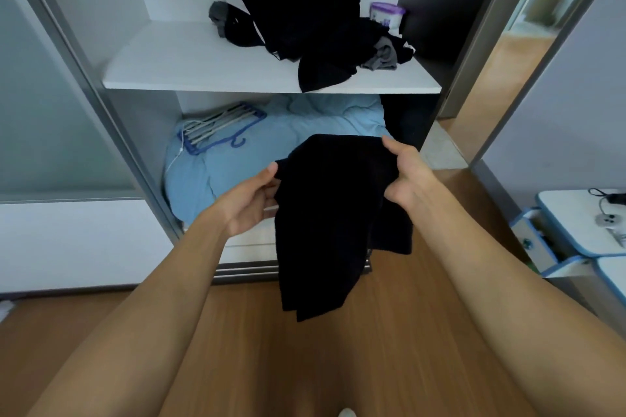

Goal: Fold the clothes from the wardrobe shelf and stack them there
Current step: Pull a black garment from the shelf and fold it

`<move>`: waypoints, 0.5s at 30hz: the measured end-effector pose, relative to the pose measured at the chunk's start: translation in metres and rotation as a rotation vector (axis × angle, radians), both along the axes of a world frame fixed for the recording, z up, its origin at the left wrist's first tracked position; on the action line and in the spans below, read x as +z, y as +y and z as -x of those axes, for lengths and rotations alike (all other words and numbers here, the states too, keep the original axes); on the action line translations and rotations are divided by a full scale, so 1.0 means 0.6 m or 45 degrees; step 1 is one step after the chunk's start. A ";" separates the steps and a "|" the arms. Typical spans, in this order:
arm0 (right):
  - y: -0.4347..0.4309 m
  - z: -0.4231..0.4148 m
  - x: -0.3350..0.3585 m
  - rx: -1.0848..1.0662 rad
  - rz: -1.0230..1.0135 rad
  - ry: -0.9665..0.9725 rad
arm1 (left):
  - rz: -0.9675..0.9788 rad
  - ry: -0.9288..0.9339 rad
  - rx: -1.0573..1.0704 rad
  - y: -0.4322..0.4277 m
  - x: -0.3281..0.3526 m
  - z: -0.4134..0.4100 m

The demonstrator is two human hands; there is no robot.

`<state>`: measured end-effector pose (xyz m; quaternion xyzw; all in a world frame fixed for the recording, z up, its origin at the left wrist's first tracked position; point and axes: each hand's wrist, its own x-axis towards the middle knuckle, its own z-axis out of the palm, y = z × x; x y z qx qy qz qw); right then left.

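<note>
A black garment (332, 213) hangs in the air in front of the wardrobe, above the wooden floor. My left hand (252, 201) pinches its left upper edge. My right hand (408, 176) grips its right upper edge. The cloth droops in loose folds down to about knee height. On the white wardrobe shelf (189, 68) above lies an unfolded heap of black clothes (305, 20), with grey pieces (382, 57) mixed in at its right and left sides.
A small purple-lidded tub (387, 14) stands at the shelf's back right. Below the shelf lies a light blue quilt (257, 152) with a blue hanger rack (220, 127) on it. A white-and-blue desk (582, 227) with an open drawer stands at the right.
</note>
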<state>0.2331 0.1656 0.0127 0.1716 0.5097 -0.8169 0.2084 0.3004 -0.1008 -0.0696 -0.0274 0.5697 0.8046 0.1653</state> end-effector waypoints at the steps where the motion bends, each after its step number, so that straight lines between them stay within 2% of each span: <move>1: 0.004 0.003 0.002 -0.019 0.039 -0.001 | -0.049 0.001 -0.039 0.001 0.002 -0.002; 3: 0.012 0.006 0.003 -0.014 0.114 0.027 | -0.054 0.042 -0.073 0.007 0.010 0.000; 6: 0.022 0.003 -0.002 0.093 0.148 0.110 | 0.349 0.117 0.106 0.036 0.034 0.013; 8: 0.029 0.005 -0.009 0.129 0.136 0.163 | 0.513 0.096 0.281 0.055 0.042 0.026; 11: 0.044 0.010 -0.011 0.126 0.065 0.229 | 0.374 0.085 0.436 0.065 0.041 0.033; 15: 0.056 0.009 -0.010 0.172 -0.167 0.397 | 0.180 0.087 0.481 0.064 0.035 0.031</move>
